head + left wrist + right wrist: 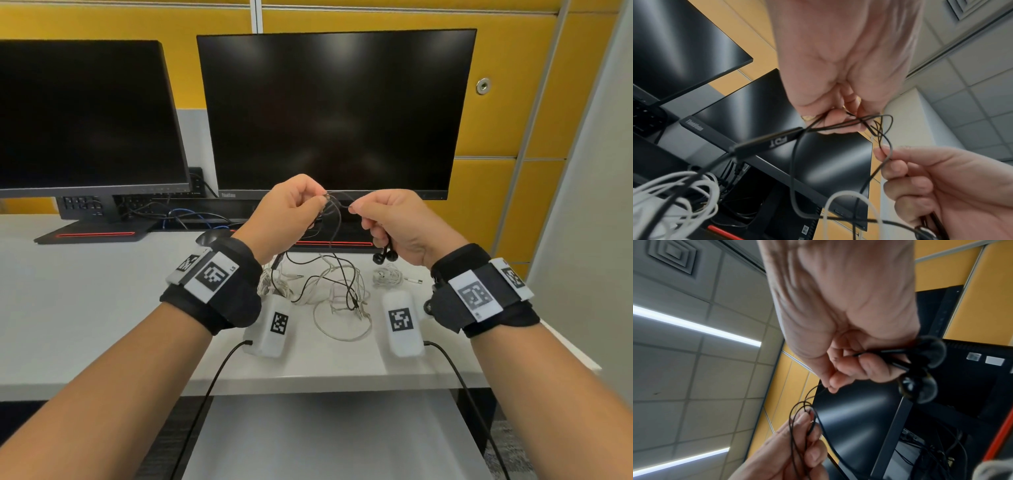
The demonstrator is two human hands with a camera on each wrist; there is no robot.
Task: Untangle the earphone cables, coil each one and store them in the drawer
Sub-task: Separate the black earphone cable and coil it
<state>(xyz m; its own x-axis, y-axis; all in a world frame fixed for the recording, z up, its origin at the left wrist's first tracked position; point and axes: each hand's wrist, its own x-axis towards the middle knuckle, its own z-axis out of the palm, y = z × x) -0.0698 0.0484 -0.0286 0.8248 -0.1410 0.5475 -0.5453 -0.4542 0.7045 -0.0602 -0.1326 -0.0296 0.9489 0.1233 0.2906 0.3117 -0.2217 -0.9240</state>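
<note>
I hold a black earphone cable [334, 219] up in front of the monitor with both hands. My left hand [320, 202] pinches a small knot of its loops [877, 125]; the inline remote [768, 141] hangs just below. My right hand [354, 207] pinches one thin strand [818, 388] a short way from the left, and its curled lower fingers grip the stems of the two black earbuds [385, 255] [920, 368]. The rest of the black cable drops into a tangle with white earphone cables [329, 291] on the desk. A coiled white earphone [388, 275] lies apart at the right.
Two white tagged blocks [274, 325] [400, 322] lie on the white desk [85, 308] either side of the tangle, each with a black lead over the front edge. Two dark monitors [335, 113] stand behind. A grey surface [325, 431] shows below the desk edge.
</note>
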